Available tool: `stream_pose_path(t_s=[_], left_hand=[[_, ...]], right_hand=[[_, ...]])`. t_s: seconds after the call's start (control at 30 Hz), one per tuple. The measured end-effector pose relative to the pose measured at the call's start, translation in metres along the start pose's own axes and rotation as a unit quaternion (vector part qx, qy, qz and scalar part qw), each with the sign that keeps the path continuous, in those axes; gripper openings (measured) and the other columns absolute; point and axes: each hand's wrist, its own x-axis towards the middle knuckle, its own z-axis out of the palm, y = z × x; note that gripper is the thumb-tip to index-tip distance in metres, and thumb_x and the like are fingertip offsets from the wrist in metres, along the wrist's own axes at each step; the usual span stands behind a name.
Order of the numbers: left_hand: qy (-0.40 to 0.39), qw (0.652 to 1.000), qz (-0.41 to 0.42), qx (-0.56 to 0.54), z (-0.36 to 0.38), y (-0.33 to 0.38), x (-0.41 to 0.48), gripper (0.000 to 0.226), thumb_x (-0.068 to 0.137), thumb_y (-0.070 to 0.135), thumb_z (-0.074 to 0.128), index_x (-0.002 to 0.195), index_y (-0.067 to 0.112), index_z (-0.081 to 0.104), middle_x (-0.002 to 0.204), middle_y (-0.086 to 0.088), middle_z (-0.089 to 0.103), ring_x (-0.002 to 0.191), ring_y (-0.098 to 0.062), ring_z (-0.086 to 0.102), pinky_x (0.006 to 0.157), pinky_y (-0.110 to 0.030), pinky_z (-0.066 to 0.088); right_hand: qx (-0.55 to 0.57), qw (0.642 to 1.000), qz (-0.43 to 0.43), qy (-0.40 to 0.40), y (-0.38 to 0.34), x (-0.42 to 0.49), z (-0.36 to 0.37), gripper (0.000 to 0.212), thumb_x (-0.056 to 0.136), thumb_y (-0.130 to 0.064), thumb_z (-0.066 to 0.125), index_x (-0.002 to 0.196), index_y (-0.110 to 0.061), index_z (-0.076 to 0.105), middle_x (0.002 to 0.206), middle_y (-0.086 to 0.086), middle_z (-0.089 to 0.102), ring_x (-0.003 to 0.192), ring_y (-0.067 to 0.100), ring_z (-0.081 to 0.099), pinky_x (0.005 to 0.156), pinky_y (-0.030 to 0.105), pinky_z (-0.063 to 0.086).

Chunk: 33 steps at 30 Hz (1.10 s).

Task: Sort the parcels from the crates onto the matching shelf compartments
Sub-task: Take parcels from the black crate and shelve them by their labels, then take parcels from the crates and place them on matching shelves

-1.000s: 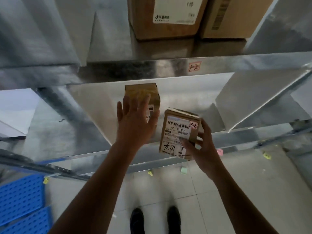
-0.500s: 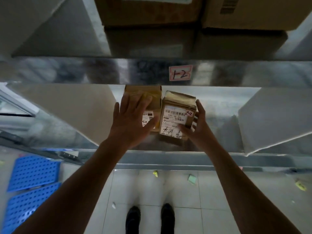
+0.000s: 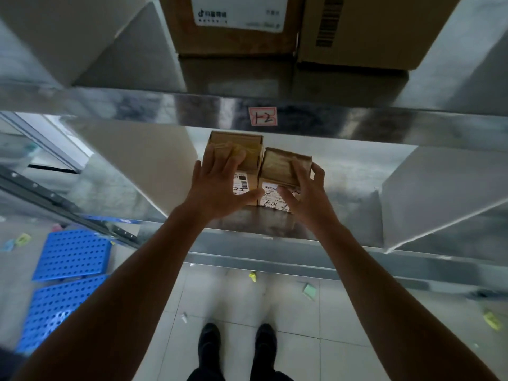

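Observation:
Two small brown cardboard parcels stand side by side in a metal shelf compartment (image 3: pixel 275 225), below a pink tag reading 1-2 (image 3: pixel 262 116). My left hand (image 3: pixel 217 188) rests with spread, straight fingers on the top and front of the left parcel (image 3: pixel 247 149). The right parcel (image 3: pixel 277 166) touches the left one. It is held by my right hand (image 3: pixel 310 199), with the thumb on its white front label and the fingers curled over its top and right side. Both hands partly cover the labels.
Two large cardboard boxes (image 3: pixel 236 26) (image 3: pixel 365 28) sit on the shelf above. Slanted metal dividers (image 3: pixel 439 193) (image 3: pixel 137 166) bound the compartment on both sides. Blue perforated panels (image 3: pixel 71 254) lie on the tiled floor at left, with paper scraps scattered nearby. My shoes (image 3: pixel 209 339) are below.
My right hand has carried its parcel from in front of the shelf into the compartment, against the left parcel. My left hand has stayed on the left parcel.

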Motion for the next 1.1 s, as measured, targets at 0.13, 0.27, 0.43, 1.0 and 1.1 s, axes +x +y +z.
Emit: stream_pose_path(t_s=[0.13, 0.27, 0.43, 1.0, 1.1], left_hand=[[-0.015, 1.0, 0.001, 0.001, 0.0, -0.005, 0.002, 0.117, 0.059, 0.097, 0.033, 0.157, 0.037, 0.013, 0.168, 0.012, -0.001, 0.156, -0.022, -0.015, 0.123, -0.061, 0.002], [0.026, 0.999, 0.007, -0.03, -0.004, 0.0, -0.002, 0.102, 0.071, 0.089, 0.037, 0.155, 0.033, 0.024, 0.169, 0.005, 0.01, 0.157, -0.026, -0.006, 0.123, -0.063, 0.008], [0.006, 1.0, -0.003, 0.001, -0.005, 0.005, -0.014, 0.101, 0.081, 0.084, 0.036, 0.163, 0.035, 0.002, 0.172, 0.007, -0.008, 0.157, -0.025, -0.013, 0.124, -0.061, 0.0], [0.183, 0.97, -0.154, -0.049, -0.013, -0.03, -0.307, 0.076, 0.094, 0.081, 0.026, 0.158, 0.04, 0.026, 0.17, 0.014, 0.011, 0.155, -0.011, -0.015, 0.124, -0.043, -0.006], [0.194, 0.953, -0.226, -0.056, -0.013, -0.049, -0.39, 0.073, 0.093, 0.08, 0.027, 0.156, 0.043, 0.029, 0.169, 0.01, 0.019, 0.158, -0.019, -0.003, 0.126, -0.053, 0.001]], right_hand=[[0.012, 1.0, 0.026, -0.006, 0.0, 0.0, 0.002, 0.073, 0.101, -0.048, 0.059, 0.162, -0.029, 0.024, 0.166, 0.01, 0.007, 0.143, 0.038, 0.043, 0.109, 0.048, 0.053], [0.015, 1.0, 0.016, -0.021, 0.004, 0.001, -0.004, 0.068, 0.104, -0.053, 0.05, 0.161, -0.028, 0.024, 0.167, 0.009, 0.008, 0.143, 0.038, 0.043, 0.103, 0.052, 0.056], [-0.003, 0.999, 0.027, -0.037, -0.004, -0.003, -0.012, 0.077, 0.105, -0.052, 0.048, 0.166, -0.03, 0.006, 0.173, 0.01, 0.003, 0.155, 0.037, 0.026, 0.118, 0.055, 0.041], [-0.105, 0.973, -0.153, -0.14, -0.148, -0.185, 0.033, 0.063, 0.107, -0.047, 0.046, 0.161, -0.018, 0.034, 0.167, 0.009, 0.033, 0.158, 0.027, 0.022, 0.127, 0.052, 0.023], [-0.107, 0.956, -0.186, -0.203, -0.192, -0.236, 0.064, 0.065, 0.107, -0.051, 0.041, 0.164, -0.024, 0.025, 0.172, 0.006, 0.024, 0.161, 0.025, 0.01, 0.13, 0.05, 0.009]])
